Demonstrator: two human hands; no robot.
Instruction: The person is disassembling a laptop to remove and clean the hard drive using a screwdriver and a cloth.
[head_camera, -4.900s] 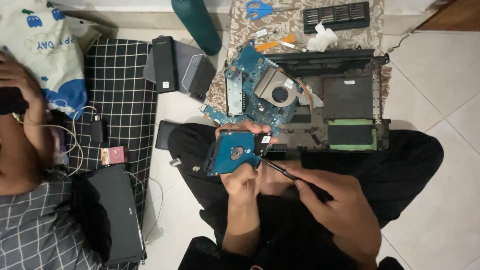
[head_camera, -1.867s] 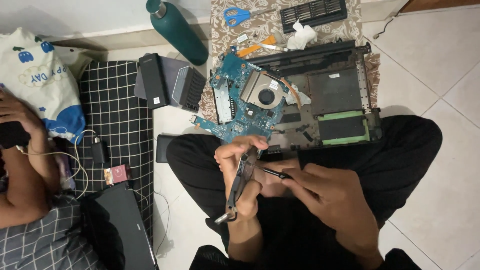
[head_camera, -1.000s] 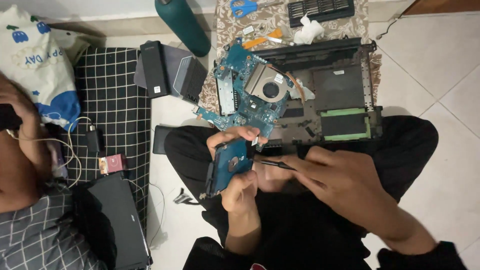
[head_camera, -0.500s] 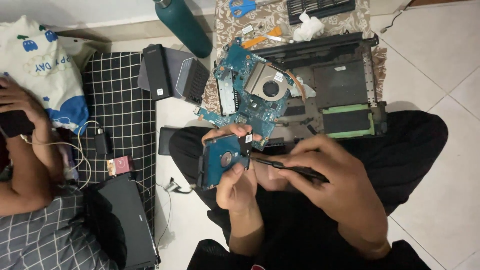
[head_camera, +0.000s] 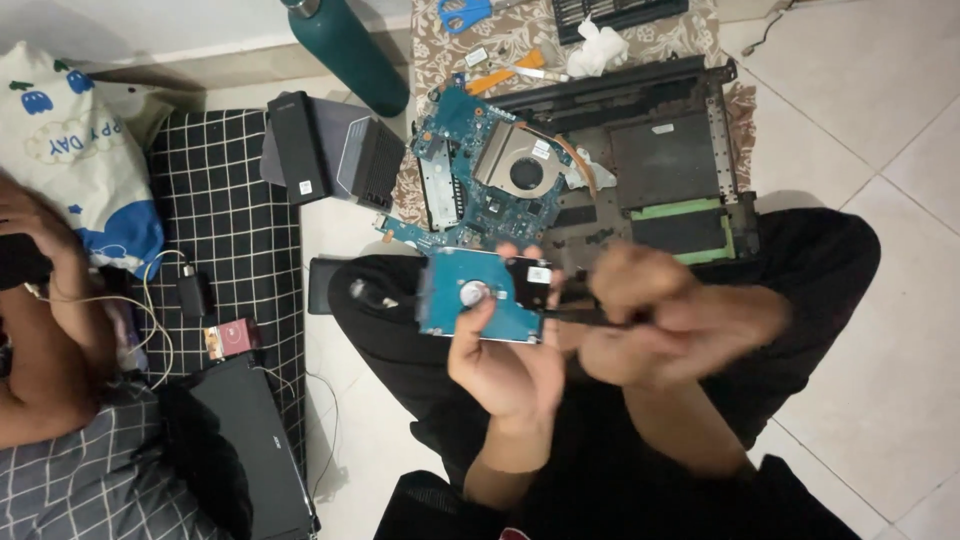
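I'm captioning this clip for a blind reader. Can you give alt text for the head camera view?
A seated person's left hand holds up a blue hard drive while the blurred right hand brings a dark thin tool to its edge. Beyond lies an opened laptop base with its blue circuit board.

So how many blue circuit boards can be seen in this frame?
2. One is the underside of the hard drive held in the left hand over the lap. The other is the laptop motherboard lying on the patterned mat ahead. Others may be hidden.
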